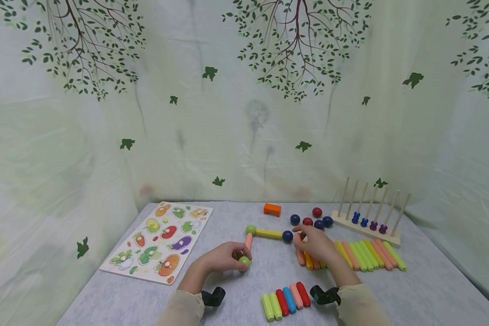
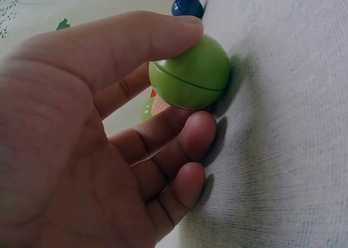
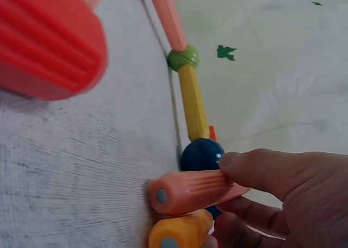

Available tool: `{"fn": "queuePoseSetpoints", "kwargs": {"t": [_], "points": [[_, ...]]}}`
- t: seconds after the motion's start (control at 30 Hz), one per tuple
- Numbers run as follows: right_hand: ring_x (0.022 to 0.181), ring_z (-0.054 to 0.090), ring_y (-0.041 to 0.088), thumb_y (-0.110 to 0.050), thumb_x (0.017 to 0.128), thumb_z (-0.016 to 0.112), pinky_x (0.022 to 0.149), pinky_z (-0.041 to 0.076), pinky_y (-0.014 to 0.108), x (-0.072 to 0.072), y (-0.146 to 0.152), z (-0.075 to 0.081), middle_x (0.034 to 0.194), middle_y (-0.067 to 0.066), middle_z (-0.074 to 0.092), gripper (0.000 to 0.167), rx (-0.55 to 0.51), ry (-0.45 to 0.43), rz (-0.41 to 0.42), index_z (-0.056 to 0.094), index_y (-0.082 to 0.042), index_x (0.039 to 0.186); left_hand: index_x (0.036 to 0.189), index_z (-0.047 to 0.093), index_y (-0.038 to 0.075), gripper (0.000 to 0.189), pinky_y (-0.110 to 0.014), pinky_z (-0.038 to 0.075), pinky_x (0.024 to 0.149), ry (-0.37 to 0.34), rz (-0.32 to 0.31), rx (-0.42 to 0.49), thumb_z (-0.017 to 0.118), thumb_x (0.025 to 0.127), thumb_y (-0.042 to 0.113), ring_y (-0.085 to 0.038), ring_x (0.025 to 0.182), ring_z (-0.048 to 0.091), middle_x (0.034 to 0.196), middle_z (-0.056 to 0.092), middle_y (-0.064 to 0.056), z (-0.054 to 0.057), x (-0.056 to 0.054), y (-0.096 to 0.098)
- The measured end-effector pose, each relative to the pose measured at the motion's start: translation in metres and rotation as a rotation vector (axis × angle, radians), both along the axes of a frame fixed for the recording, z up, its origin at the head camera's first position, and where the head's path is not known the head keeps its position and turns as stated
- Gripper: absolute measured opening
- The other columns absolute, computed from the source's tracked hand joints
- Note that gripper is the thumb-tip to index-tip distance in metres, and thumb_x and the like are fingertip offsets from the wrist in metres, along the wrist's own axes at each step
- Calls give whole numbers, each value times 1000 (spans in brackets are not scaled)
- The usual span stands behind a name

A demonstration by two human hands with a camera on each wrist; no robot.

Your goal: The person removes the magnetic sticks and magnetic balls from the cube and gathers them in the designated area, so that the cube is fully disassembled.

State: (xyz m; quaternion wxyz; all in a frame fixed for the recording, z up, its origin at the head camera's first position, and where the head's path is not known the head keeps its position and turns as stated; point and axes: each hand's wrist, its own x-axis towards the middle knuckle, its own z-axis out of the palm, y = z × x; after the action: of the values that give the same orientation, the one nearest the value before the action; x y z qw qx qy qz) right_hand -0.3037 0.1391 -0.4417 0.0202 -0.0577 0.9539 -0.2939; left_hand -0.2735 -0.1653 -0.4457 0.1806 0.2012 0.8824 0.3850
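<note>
My left hand [image 1: 224, 259] grips a green ball [image 2: 190, 76] between thumb and fingers. A pink stick [image 1: 248, 241] runs from that ball to a second green ball [image 1: 250, 229]. From there a yellow stick [image 1: 269, 233] leads right to a blue ball [image 1: 287, 236]. My right hand [image 1: 315, 244] pinches another pink stick [image 3: 187, 192] at the left end of a row, close to the blue ball; its metal-tipped end faces the right wrist camera. An orange-yellow stick [image 3: 176, 231] lies right beside it. My right hand hides part of the row.
Red and blue balls [image 1: 318, 224] and an orange block [image 1: 272, 209] lie behind. A pegged wooden rack [image 1: 366, 226] stands back right, in front of it a row of sticks [image 1: 371, 255]. More sticks [image 1: 285, 301] lie at the front. A vegetable puzzle board [image 1: 159, 244] is at left.
</note>
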Motion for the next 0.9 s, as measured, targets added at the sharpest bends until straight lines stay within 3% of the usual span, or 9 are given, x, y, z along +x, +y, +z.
{"fn": "queuePoseSetpoints", "kwargs": {"t": [0.3, 0.6, 0.9], "points": [[83, 56, 19, -23, 86, 77, 72, 56, 32, 2, -4, -3, 108, 6, 63, 38, 78, 6, 1, 66, -19, 122, 104, 70, 21, 21, -32, 42, 68, -2, -3, 5, 76, 85, 23, -18, 82, 53, 91, 63, 0, -2, -1, 0], [80, 51, 18, -21, 82, 79, 64, 47, 26, 4, -4, -7, 98, 4, 53, 14, 126, -1, 27, 71, -22, 94, 104, 70, 21, 21, -33, 42, 69, 12, -3, 0, 77, 84, 23, -18, 83, 53, 92, 63, 0, -1, 0, 0], [78, 51, 19, -19, 81, 80, 64, 46, 27, 6, 2, -2, 100, 6, 52, 15, 145, -31, 53, 70, -20, 92, 104, 70, 21, 21, -33, 42, 70, 2, 3, 3, 77, 85, 23, -19, 84, 54, 93, 63, 0, -1, 0, 0]]}}
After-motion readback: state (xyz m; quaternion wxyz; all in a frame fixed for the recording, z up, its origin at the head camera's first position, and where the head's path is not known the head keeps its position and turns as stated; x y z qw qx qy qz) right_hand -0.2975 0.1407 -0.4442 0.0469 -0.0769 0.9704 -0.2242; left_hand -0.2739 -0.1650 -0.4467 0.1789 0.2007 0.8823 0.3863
